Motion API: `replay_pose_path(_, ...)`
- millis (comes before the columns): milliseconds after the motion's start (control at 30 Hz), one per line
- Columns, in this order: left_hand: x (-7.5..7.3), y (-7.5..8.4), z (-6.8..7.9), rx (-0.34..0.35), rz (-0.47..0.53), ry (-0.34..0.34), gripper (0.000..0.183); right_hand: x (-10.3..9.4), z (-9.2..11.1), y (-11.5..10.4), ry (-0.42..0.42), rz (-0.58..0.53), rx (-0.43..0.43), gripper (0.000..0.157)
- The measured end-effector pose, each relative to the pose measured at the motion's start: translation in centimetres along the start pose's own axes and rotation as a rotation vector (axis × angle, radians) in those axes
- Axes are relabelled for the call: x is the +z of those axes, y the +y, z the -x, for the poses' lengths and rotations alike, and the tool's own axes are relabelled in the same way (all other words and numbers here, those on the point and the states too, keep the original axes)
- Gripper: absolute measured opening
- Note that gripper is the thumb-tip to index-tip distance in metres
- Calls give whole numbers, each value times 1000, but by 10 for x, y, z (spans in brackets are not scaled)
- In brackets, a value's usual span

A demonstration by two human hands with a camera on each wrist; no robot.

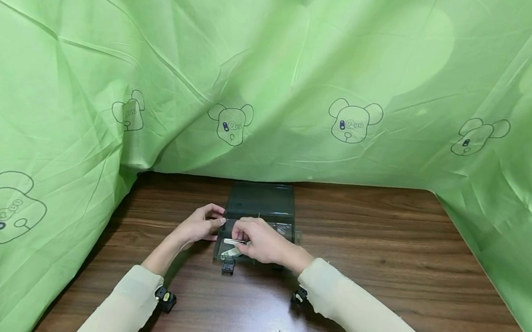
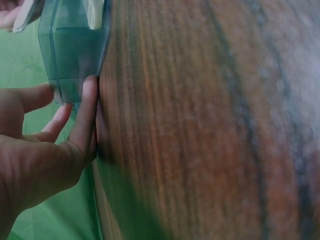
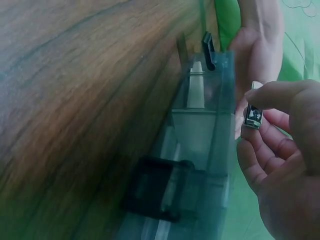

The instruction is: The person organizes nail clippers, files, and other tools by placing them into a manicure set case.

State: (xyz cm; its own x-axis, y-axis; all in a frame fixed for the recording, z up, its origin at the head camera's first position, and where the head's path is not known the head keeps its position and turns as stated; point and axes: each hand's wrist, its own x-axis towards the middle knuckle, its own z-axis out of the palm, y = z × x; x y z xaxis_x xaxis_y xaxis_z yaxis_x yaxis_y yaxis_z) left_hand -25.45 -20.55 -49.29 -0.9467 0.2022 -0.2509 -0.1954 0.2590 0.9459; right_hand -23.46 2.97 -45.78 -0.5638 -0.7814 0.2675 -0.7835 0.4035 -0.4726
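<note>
A see-through grey-green divided box [image 1: 263, 198] lies on the table with its lid raised back and black latches [image 1: 228, 267] at its front. My left hand [image 1: 199, 226] holds the box's left end, fingertips and thumb spread against its wall. Over the compartments, my right hand [image 1: 262, 240] pinches a small, slim, pale-and-silver nail clipper [image 3: 253, 116] between thumb and curled fingers. Below it, a pale tapered piece [image 3: 196, 87] lies in one compartment. The right hand hides part of the box in the head view.
The dark wood-grain table [image 1: 381, 262] spreads around the box. Green cloth [image 1: 304, 73] with printed bear heads hangs behind and along both sides. Black wrist devices [image 1: 165, 299] sit at both sleeve cuffs.
</note>
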Motion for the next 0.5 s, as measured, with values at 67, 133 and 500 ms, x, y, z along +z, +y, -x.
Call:
replay_pose_path(67,0,-1,0,5,0,0,38,3,-2,0,-3,19,-4,14)
replay_pose_path(133,0,-1,0,8,0,1,37,6,-2,1,-8,36,-6,14)
replay_pose_path(500,-1,-3,-1,8,-1,2,39,6,0,6,-2,-1,24,17)
